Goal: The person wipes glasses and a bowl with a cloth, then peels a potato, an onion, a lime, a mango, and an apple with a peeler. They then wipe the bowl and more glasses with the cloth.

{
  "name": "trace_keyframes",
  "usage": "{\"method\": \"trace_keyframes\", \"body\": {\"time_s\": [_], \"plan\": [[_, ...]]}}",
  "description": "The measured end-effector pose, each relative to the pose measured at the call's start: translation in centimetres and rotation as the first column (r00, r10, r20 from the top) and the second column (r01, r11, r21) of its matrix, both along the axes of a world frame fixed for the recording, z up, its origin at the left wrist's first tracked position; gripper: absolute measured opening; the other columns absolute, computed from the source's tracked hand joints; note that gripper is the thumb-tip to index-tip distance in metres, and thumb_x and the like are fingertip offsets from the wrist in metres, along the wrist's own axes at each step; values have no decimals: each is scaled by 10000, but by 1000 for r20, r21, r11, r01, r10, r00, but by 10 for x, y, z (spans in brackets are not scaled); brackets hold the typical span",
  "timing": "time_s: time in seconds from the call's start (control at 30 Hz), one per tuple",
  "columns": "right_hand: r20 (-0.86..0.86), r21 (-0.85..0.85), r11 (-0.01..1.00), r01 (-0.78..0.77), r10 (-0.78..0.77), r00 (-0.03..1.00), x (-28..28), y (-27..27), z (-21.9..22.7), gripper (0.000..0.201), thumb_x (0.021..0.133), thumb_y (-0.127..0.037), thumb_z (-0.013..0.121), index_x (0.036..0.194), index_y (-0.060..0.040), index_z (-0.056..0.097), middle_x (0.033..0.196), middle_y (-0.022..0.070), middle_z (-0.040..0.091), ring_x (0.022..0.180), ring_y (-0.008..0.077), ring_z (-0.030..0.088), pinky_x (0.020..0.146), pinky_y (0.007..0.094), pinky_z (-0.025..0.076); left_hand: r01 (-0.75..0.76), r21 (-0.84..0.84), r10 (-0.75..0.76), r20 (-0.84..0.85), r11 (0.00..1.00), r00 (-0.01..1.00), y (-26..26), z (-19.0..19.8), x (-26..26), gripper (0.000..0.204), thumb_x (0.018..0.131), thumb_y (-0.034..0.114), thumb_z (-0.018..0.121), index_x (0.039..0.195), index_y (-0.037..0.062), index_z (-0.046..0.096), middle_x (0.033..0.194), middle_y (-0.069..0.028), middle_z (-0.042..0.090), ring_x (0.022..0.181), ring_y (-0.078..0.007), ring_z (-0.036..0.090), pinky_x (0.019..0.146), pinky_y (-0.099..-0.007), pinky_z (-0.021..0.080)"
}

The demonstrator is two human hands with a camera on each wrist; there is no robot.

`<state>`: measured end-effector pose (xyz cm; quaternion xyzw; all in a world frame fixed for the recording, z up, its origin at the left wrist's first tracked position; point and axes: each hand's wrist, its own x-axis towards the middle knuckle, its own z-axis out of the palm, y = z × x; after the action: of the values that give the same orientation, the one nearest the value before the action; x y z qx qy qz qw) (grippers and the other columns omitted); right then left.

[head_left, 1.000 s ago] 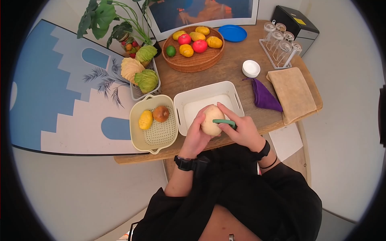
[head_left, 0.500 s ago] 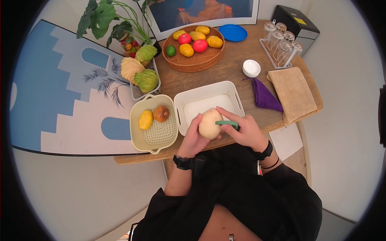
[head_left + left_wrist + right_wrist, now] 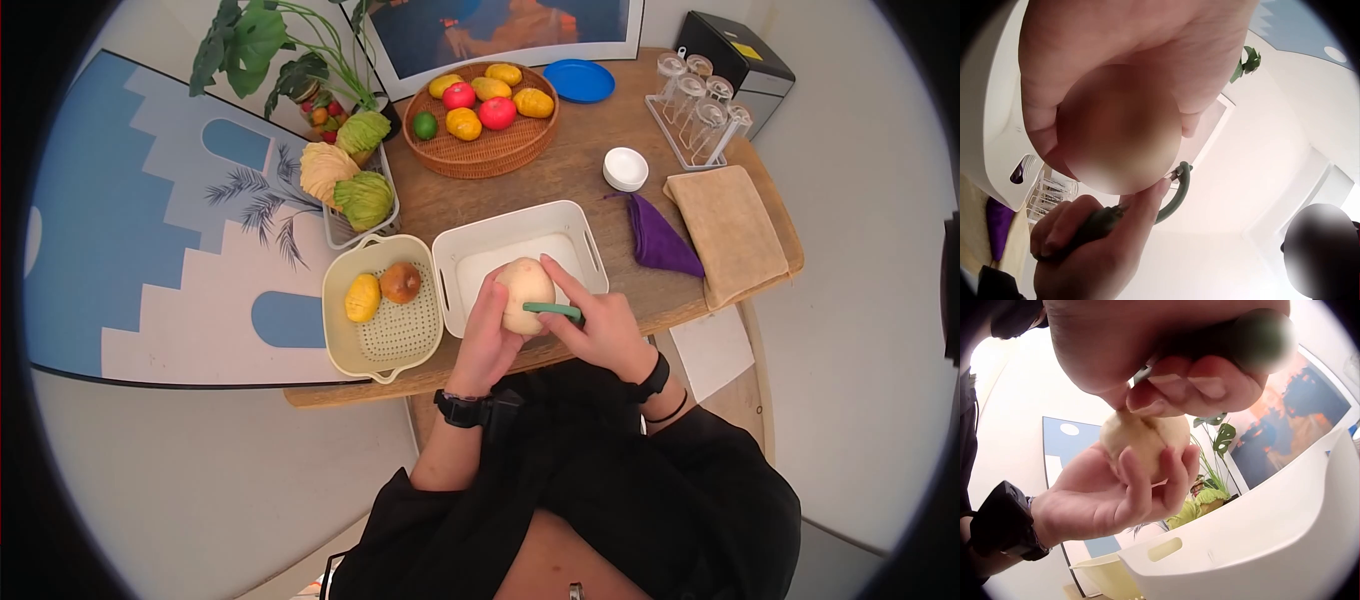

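A smooth, pale, round peeled vegetable (image 3: 530,280) is held over the near side of a white bin (image 3: 480,255). My left hand (image 3: 481,338) cups it from the left, and the right wrist view shows fingers (image 3: 1137,484) wrapped around its underside. My right hand (image 3: 612,335) grips a green peeler (image 3: 550,309), its curved head lying across the near right part of the vegetable. In the left wrist view, the right fingers curl round the green handle (image 3: 1100,224), while the right thumb reaches up to the vegetable. The blade's contact edge is mostly hidden.
A pale yellow colander (image 3: 400,345) left of the bin holds a yellow fruit (image 3: 362,298) and a brown onion-like bulb (image 3: 400,283). Behind stands a wicker basket (image 3: 480,165) of fruit. To the right lie a purple cloth (image 3: 662,238), a white bowl (image 3: 625,170) and a tan cloth (image 3: 730,235).
The vegetable has turned and shifted slightly away from the body since half a second ago. The peeler has moved a little left across it. Both hands keep their hold.
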<state>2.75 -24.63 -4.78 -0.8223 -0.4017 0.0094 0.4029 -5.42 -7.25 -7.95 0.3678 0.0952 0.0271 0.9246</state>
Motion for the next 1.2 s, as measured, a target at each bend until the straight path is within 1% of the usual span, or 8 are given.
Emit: {"method": "trace_keyframes", "body": {"time_s": [0.1,0.17,0.33,0.47,0.6,0.63,0.87,1.2], "plan": [[-171,29,999,-32,37,985,4,-1,7,628,910,-353,712,1477,-174,508,734,140,685,597,347,664,560,381,529,47,78,-55,96,996,994,5,-4,-2,522,1049,392,511,1422,38,427,1351,-132,548,1236,-229,574,962,-394,542],[-218,251,961,-119,176,960,7,0,7,527,923,-238,679,1430,-135,572,703,133,668,583,235,653,620,320,512,59,170,-84,145,984,986,10,-7,-3,555,1024,393,562,1430,43,420,1327,-134,561,1242,-227,573,958,-405,548],[-397,191,940,-284,338,853,15,-9,23,443,958,-241,643,1389,-142,616,792,119,708,645,163,670,676,306,529,462,37,-461,156,886,873,27,2,-11,725,904,462,720,1419,39,434,1302,-170,579,1065,-286,677,892,-446,586],[-456,283,935,-216,329,827,15,-2,-1,449,966,-261,648,1399,-149,607,789,112,715,643,144,671,671,318,534,461,95,-470,196,882,860,23,-4,-7,661,975,511,597,1413,41,440,1293,-173,595,973,-313,703,847,-454,595],[-469,304,951,-59,204,859,3,0,8,483,953,-261,666,1413,-135,590,784,96,718,645,194,685,662,330,539,153,-163,-157,-14,975,987,3,2,4,664,1032,615,360,1427,89,450,1260,-133,622,1050,-291,663,874,-447,567],[-305,207,974,-92,153,940,0,0,8,559,930,-265,688,1451,-125,541,774,88,714,655,227,692,656,340,545,17,-271,-50,-115,962,992,0,6,6,661,1049,618,288,1426,105,465,1264,-118,628,1082,-276,649,897,-437,552],[41,75,997,-25,22,999,-11,7,-11,898,822,-282,768,1576,-106,312,740,78,695,635,317,692,582,395,548,26,-144,-31,-32,989,999,-9,10,8,689,1052,621,232,1470,110,431,1378,-93,562,1220,-249,584,1042,-435,484],[-153,98,995,-26,41,987,-1,-1,5,742,895,-309,730,1541,-148,403,709,119,669,585,333,671,563,362,529,-9,-65,5,-52,998,999,-5,4,2,603,1081,557,245,1454,123,434,1355,-91,570,1199,-248,596,962,-390,510]]}}
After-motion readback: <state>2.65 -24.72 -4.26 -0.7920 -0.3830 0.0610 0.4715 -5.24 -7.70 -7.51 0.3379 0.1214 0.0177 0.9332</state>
